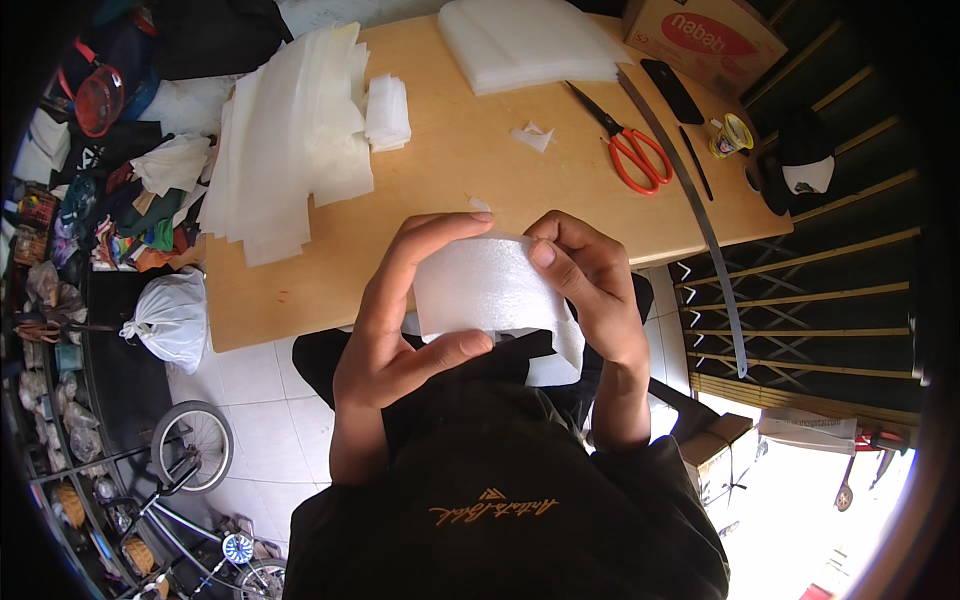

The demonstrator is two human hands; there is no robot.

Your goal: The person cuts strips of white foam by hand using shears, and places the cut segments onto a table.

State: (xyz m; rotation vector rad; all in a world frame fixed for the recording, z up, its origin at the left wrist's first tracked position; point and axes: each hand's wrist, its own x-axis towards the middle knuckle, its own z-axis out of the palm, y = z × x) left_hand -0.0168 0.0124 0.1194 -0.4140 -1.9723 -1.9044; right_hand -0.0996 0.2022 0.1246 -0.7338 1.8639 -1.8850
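Note:
Both of my hands hold one white foam sheet [487, 285] over the near edge of the wooden table [450, 160]. My left hand [400, 310] grips its left side, thumb underneath and fingers curled over the top. My right hand [590, 290] pinches its right side with the thumb pressed on the sheet. More white foam hangs below the sheet, in front of my dark shirt.
A spread pile of white foam sheets [290, 140] lies at the table's left, a neat stack [530, 40] at the back. Orange-handled scissors [625, 140], a long metal ruler [690, 200], a tape roll [733, 135] and a cardboard box [705, 35] sit right. A bicycle [195, 470] stands lower left.

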